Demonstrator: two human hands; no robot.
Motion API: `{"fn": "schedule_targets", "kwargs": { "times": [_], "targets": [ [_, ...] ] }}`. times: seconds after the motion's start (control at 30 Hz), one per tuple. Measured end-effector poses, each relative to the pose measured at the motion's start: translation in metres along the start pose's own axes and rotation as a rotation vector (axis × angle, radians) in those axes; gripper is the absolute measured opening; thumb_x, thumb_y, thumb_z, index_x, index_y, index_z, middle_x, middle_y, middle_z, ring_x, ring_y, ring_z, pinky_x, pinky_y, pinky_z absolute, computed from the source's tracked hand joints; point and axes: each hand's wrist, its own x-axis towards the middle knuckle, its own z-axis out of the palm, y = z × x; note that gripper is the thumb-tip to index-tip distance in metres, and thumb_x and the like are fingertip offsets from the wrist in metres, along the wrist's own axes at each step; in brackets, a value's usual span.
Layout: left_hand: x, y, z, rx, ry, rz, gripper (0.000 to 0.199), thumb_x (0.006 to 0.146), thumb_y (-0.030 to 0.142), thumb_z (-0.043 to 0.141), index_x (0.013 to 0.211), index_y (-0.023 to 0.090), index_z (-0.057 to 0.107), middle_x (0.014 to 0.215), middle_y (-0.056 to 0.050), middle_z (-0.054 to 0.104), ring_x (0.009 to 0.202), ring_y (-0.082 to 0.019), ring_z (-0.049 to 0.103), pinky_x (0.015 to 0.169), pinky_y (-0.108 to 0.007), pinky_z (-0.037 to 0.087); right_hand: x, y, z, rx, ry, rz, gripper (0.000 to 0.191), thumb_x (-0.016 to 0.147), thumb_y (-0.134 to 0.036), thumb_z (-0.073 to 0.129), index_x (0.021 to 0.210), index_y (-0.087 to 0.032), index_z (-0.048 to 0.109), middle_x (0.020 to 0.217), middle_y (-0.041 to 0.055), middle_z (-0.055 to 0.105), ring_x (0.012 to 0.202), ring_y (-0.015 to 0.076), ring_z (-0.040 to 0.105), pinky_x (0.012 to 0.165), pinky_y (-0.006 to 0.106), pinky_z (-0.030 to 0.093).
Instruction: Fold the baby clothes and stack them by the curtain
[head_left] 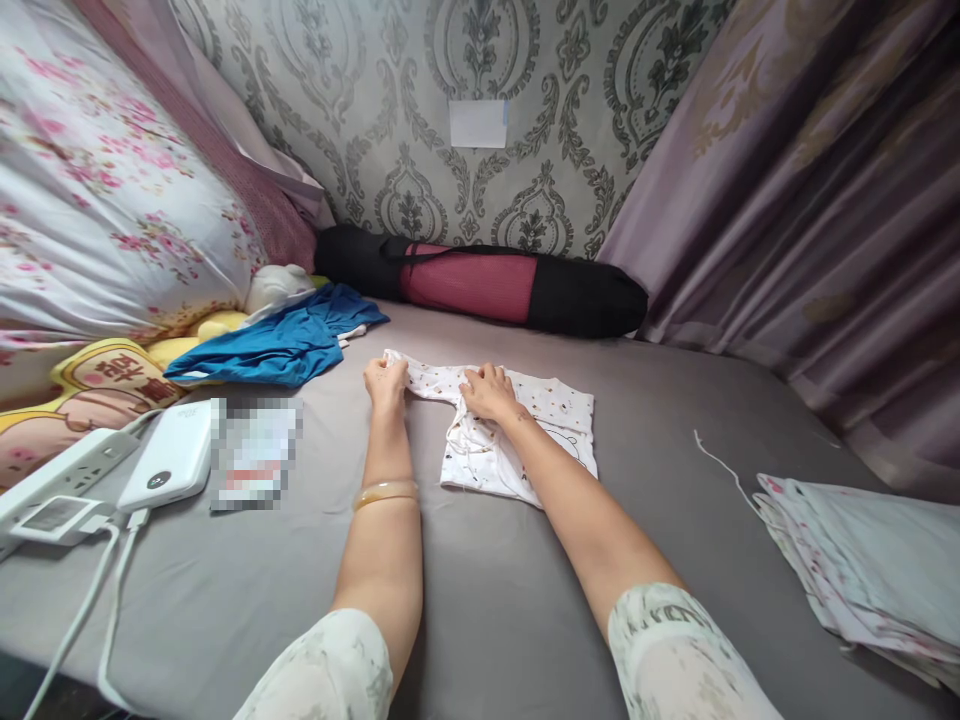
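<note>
A small white baby shirt [555, 405] with a tiny scattered print lies flat on the grey sheet, one sleeve stretched out to the left. Pinched at the cuff end of that sleeve is my left hand [386, 380], its fingers closed on the cloth. My right hand [489, 392] rests at the inner end of the same sleeve, its fingers bent and closed on the fabric. Thin ties [471, 438] lie bunched on the shirt just below it. My right forearm covers part of the shirt's lower body, where a line drawing partly shows.
Blue cloth [281, 340] lies by plush toys at left. A white power bank [169, 455], power strip [64, 485] and blurred packet [255, 455] sit nearer. Folded cloths [877, 560] lie at right. A long black-and-red bag [472, 283] lies along the wall.
</note>
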Motion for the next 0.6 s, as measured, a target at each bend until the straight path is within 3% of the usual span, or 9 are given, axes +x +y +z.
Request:
{"fn": "schedule_targets", "kwargs": {
  "times": [0.13,0.27,0.47,0.6],
  "targets": [
    [0.004,0.007,0.001,-0.592,0.050,-0.295,0.022,0.065,0.009,0.059,0.084,0.017,0.052,0.068,0.004,0.055,0.069,-0.015,0.063,0.068,-0.028,0.054,0.004,-0.003,-0.007,-0.019,-0.072,0.018,0.052,0.091,-0.053,0.040,0.134,-0.027,0.053,0.132,0.0118,0.049,0.120,0.0311,0.044,0.099,0.041,0.032],
    [0.003,0.016,-0.001,-0.863,0.042,-0.410,0.021,0.063,0.003,0.056,0.078,0.017,0.050,0.068,0.002,0.057,0.069,-0.014,0.064,0.066,-0.028,0.055,0.010,-0.009,-0.015,-0.063,-0.168,0.042,0.073,0.084,-0.069,0.044,0.143,-0.026,0.045,0.140,0.0144,0.044,0.126,0.0350,0.040,0.101,0.043,0.031],
    [-0.005,0.030,0.000,-0.998,-0.079,-0.330,0.018,0.063,0.006,0.059,0.076,0.016,0.053,0.073,0.000,0.062,0.068,-0.013,0.063,0.063,-0.025,0.053,0.012,-0.013,-0.020,-0.057,-0.203,0.068,0.079,0.081,-0.070,0.050,0.146,-0.026,0.042,0.146,0.0153,0.040,0.133,0.0362,0.036,0.106,0.046,0.029],
    [-0.019,0.045,0.007,-0.965,-0.203,-0.190,0.023,0.061,0.014,0.067,0.081,0.016,0.056,0.074,0.000,0.062,0.064,-0.011,0.060,0.057,-0.020,0.048,0.008,0.003,-0.024,0.270,-0.093,0.058,0.067,0.088,-0.059,0.050,0.145,-0.023,0.044,0.143,0.0133,0.048,0.134,0.0306,0.041,0.109,0.042,0.031]
  ]
}}
